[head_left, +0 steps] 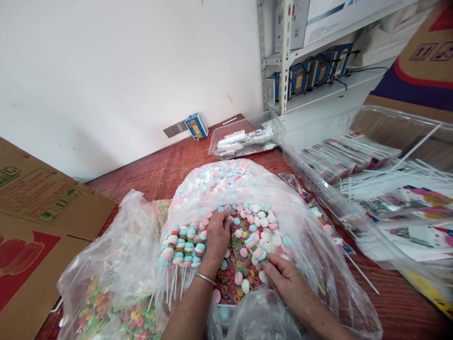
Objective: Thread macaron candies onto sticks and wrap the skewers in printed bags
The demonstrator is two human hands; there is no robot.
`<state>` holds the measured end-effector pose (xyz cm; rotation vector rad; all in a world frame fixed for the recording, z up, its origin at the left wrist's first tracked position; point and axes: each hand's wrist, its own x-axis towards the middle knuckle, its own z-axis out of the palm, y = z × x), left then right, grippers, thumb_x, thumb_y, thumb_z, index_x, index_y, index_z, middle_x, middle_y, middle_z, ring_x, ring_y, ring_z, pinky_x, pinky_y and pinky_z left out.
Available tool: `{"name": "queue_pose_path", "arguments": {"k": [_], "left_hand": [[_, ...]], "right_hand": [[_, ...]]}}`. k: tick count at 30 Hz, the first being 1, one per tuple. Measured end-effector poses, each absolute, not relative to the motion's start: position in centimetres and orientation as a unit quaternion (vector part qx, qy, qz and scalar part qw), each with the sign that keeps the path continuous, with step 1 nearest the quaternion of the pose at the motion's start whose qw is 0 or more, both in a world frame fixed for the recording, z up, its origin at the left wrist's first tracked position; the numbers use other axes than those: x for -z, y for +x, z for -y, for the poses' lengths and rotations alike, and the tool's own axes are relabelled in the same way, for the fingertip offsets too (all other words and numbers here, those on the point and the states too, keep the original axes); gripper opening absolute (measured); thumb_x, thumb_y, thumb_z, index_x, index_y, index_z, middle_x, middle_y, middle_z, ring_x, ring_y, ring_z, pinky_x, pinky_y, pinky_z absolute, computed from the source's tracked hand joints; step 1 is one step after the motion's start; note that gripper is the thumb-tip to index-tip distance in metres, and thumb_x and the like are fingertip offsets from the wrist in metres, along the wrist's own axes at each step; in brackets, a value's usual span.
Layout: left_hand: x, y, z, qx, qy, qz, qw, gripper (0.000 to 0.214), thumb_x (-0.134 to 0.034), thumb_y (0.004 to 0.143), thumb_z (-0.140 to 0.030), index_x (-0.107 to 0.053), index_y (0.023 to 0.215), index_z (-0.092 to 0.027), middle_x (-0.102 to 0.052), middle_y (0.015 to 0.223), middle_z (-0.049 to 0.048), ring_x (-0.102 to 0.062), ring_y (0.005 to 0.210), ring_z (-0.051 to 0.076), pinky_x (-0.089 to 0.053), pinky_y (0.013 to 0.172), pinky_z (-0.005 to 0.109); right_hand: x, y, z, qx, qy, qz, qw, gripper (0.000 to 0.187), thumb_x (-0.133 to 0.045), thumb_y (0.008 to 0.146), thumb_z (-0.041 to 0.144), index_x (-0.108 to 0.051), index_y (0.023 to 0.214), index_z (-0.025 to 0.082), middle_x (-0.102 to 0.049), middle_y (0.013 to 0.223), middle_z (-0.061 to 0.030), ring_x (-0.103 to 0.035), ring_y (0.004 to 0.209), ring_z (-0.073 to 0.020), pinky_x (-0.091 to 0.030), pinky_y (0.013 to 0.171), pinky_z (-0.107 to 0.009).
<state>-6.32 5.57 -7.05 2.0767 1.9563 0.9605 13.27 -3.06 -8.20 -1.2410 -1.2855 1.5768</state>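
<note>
My left hand (216, 238) reaches into a clear plastic bag (318, 255) of pastel round candies (260, 226) and small coloured ring candies (240, 274). Its fingers are curled down into the candies, beside several finished candy skewers (184, 248) on white sticks that lie at its left. My right hand (285, 278) lies lower right in the same bag, its fingers pinched among the round candies; what they hold is too small to name. A thin bangle (205, 278) sits on the left wrist.
A second plastic bag of ring candies (106, 307) lies at the lower left. Cardboard boxes (38, 222) stand left and at the upper right. A clear tray of wrappers and white sticks (382, 189) is at the right. A small clear box (247, 137) sits by the wall.
</note>
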Motion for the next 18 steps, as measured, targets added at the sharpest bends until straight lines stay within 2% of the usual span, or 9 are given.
{"name": "queue_pose_path", "arguments": {"k": [5, 12, 15, 18], "left_hand": [[7.3, -6.3, -5.7, -0.281, 0.672, -0.685, 0.011, 0.018, -0.055, 0.089, -0.021, -0.058, 0.107, -0.019, -0.062, 0.105, 0.0087, -0.059, 0.098, 0.025, -0.049, 0.084, 0.039], [7.2, -5.6, -5.8, -0.232, 0.669, -0.706, -0.02, 0.021, -0.053, 0.091, -0.025, -0.061, 0.109, -0.018, -0.062, 0.105, 0.0113, -0.06, 0.092, 0.027, -0.048, 0.073, 0.038], [7.3, -5.1, -5.7, -0.224, 0.682, -0.696, -0.017, 0.023, -0.05, 0.092, -0.025, -0.062, 0.111, -0.02, -0.063, 0.107, 0.0109, -0.06, 0.094, 0.028, -0.048, 0.076, 0.038], [7.2, -4.9, -5.7, -0.231, 0.691, -0.686, -0.005, 0.02, -0.05, 0.091, -0.021, -0.063, 0.106, -0.02, -0.065, 0.102, 0.0109, -0.06, 0.095, 0.028, -0.047, 0.08, 0.04]], "right_hand": [[8.0, 13.3, 3.0, -0.607, -0.487, 0.508, 0.37, 0.025, -0.05, 0.084, 0.037, -0.05, 0.065, 0.021, -0.044, 0.061, 0.0034, -0.039, 0.058, -0.0139, -0.031, 0.053, -0.025], [7.9, 13.4, 2.8, -0.604, -0.486, 0.517, 0.363, 0.026, -0.05, 0.083, 0.039, -0.052, 0.066, 0.02, -0.048, 0.063, 0.0027, -0.045, 0.063, -0.0153, -0.036, 0.059, -0.025], [7.9, 13.4, 2.9, -0.605, -0.483, 0.52, 0.36, 0.026, -0.049, 0.084, 0.04, -0.053, 0.067, 0.02, -0.045, 0.062, 0.0035, -0.041, 0.06, -0.0139, -0.035, 0.056, -0.025], [8.1, 13.3, 3.0, -0.605, -0.481, 0.513, 0.374, 0.027, -0.051, 0.084, 0.039, -0.053, 0.066, 0.02, -0.046, 0.06, 0.0037, -0.041, 0.057, -0.0133, -0.034, 0.053, -0.024]]}}
